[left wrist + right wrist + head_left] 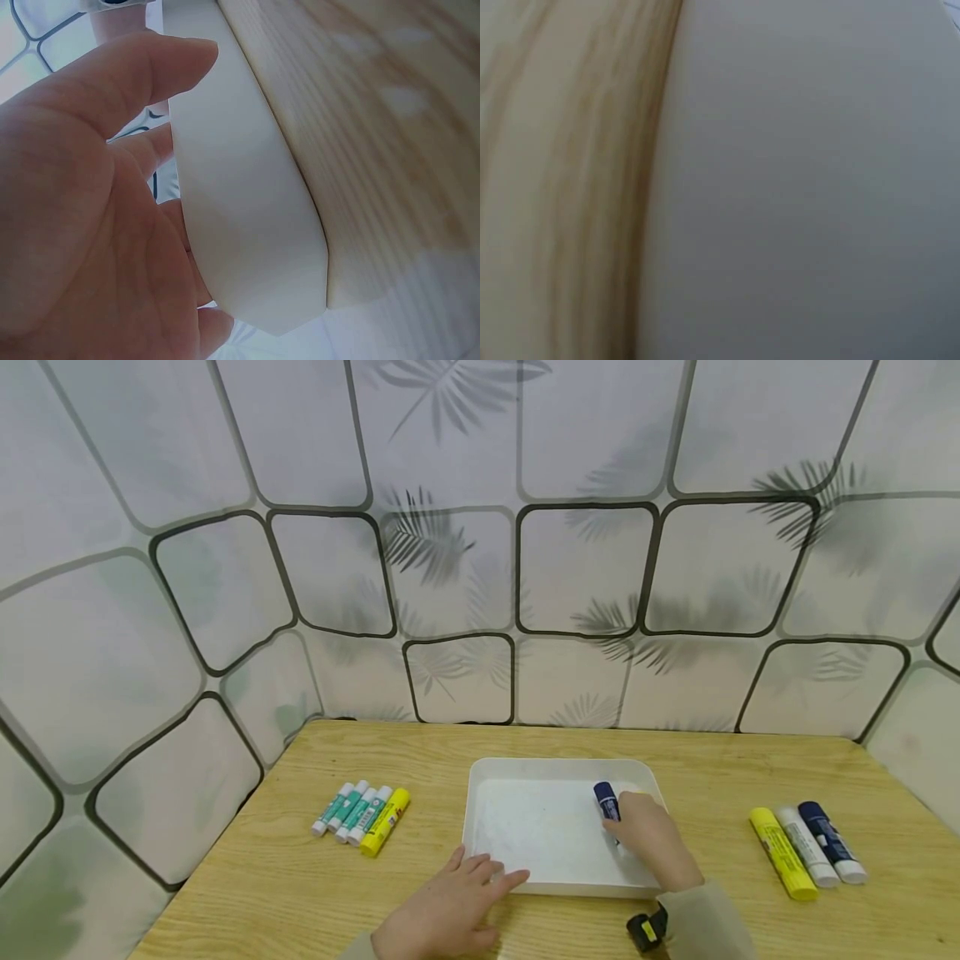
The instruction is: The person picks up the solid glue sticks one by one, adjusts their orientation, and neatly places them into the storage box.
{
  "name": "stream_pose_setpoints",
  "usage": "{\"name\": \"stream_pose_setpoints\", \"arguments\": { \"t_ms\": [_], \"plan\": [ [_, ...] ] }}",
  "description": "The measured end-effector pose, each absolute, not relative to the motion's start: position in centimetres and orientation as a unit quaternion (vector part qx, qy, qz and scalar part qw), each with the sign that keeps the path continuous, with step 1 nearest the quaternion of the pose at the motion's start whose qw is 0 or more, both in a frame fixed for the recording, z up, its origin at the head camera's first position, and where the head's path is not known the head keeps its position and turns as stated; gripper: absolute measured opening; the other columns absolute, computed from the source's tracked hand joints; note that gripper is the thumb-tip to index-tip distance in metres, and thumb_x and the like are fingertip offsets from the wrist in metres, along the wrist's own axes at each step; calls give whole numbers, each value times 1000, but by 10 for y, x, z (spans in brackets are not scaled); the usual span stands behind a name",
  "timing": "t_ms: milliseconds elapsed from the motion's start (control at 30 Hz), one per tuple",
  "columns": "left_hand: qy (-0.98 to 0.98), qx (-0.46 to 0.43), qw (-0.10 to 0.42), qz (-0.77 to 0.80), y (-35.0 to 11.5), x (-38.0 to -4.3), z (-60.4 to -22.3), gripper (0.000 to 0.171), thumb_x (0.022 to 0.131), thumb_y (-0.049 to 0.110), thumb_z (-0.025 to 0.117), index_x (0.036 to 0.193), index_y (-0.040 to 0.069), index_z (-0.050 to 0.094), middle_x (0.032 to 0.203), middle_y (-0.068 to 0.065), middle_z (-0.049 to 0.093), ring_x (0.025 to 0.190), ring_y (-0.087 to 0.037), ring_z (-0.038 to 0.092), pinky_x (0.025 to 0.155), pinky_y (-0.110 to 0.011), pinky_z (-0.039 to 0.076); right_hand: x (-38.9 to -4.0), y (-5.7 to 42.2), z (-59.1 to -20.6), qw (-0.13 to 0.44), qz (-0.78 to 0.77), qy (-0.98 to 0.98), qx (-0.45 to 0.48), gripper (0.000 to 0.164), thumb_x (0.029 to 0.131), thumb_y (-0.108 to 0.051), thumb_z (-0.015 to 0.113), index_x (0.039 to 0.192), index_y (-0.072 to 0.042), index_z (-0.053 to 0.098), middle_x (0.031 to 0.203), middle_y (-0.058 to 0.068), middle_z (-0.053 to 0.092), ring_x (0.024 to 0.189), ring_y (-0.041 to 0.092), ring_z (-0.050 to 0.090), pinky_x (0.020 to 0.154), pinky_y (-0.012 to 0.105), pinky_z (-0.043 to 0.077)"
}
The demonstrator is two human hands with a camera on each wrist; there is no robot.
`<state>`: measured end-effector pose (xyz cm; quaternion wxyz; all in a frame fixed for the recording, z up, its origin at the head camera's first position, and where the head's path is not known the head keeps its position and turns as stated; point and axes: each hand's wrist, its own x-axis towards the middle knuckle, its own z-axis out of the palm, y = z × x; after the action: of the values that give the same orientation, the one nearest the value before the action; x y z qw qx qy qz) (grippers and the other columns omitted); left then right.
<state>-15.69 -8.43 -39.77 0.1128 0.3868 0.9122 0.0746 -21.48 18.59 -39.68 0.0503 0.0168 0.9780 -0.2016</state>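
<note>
Right hand [651,833] — curled — grips a tube [606,800] (navy).

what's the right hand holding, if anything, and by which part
The right hand apparently has the dark blue tube by its near end, though the exact grip is hidden. A yellow thing shows behind the hand; whether that is held cannot be told.

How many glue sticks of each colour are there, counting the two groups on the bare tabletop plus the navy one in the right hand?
White with teal labels: 4
Yellow, one per group: 2
White with no teal label: 1
Navy, one in the right-side group, one in the right hand: 2
Total: 9
</note>
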Motion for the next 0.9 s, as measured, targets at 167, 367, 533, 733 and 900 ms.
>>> {"name": "stream_pose_setpoints", "arguments": {
  "t_ms": [167, 367, 533, 733, 900],
  "plan": [
    [913, 387, 107, 73, -84, -157, -398, 61, 80, 32, 60, 135, 32, 33, 127, 4, 44, 119, -16, 36, 98, -50, 25, -213, 185, -396, 51, -195, 979, 20, 20, 81, -15, 62, 78, 2, 52, 63, 6, 46, 55, 17, 44, 47, 26, 36],
    [913, 388, 103, 72, -84, -156, -397, 61, 80, 32, 61, 134, 32, 33, 126, 4, 44, 118, -15, 37, 98, -50, 25, -212, 184, -395, 53, -181, 982, 16, 20, 81, -16, 62, 78, 2, 53, 64, 6, 46, 54, 16, 45, 47, 26, 36],
    [913, 389, 102, 71, -84, -156, -396, 61, 80, 32, 61, 135, 31, 33, 126, 4, 45, 118, -16, 37, 98, -50, 25, -212, 184, -396, 50, -167, 985, 9, 21, 81, -17, 62, 78, 2, 53, 64, 6, 46, 54, 17, 45, 47, 27, 37],
    [913, 390, 99, 70, -84, -156, -396, 61, 81, 32, 60, 135, 31, 33, 126, 3, 44, 118, -16, 37, 98, -50, 25, -213, 184, -396, 53, -162, 985, 13, 23, 80, -17, 63, 81, 4, 54, 66, 7, 48, 56, 17, 45, 48, 28, 38],
    [913, 388, 101, 69, -84, -156, -397, 61, 81, 32, 60, 135, 32, 33, 127, 3, 44, 119, -16, 37, 98, -50, 25, -213, 183, -396, 51, -169, 984, 18, 26, 78, -17, 65, 86, 5, 54, 68, 7, 49, 57, 18, 45, 49, 29, 38]
  ]
}}
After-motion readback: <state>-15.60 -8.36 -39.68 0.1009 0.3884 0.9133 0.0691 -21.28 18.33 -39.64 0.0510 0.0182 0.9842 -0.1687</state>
